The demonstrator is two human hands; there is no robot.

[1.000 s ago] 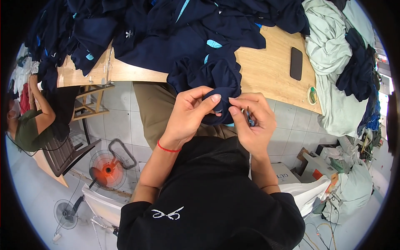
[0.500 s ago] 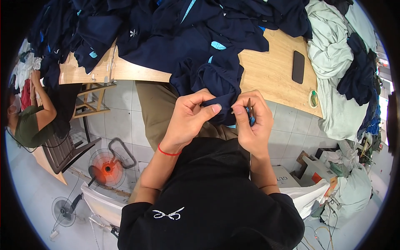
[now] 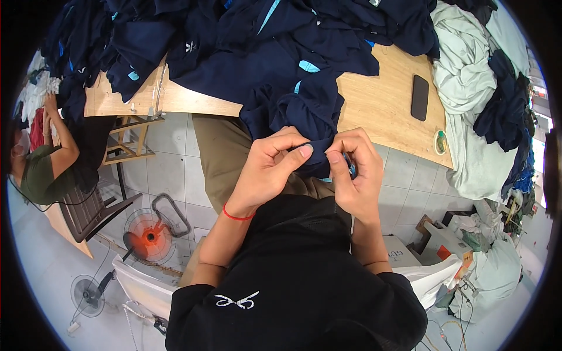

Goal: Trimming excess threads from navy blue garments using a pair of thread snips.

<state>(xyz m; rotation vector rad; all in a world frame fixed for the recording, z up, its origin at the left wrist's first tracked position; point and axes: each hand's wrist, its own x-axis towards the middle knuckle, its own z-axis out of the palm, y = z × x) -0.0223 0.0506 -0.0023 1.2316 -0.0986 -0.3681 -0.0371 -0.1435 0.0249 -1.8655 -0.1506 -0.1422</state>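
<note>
Over my lap, my left hand pinches a folded edge of a navy blue garment between thumb and forefinger. Close beside it, my right hand is closed, its thumb and forefinger pressed together at the same edge. Tucked in that right palm is a small tool with a blue part and a dark pointed tip, which looks like thread snips; the fingers hide most of it. The garment hangs from the table edge down to my hands and shows light blue patches.
A heap of navy garments covers the far side of the wooden table. A black phone and a small round container lie at right, beside pale green cloth. Left stand an orange fan and a seated person.
The pinched edge is now drawn straighter between my two hands. In my right hand the pointed tool has turned, so less of its blade shows. Both hands stay nearly in place.
</note>
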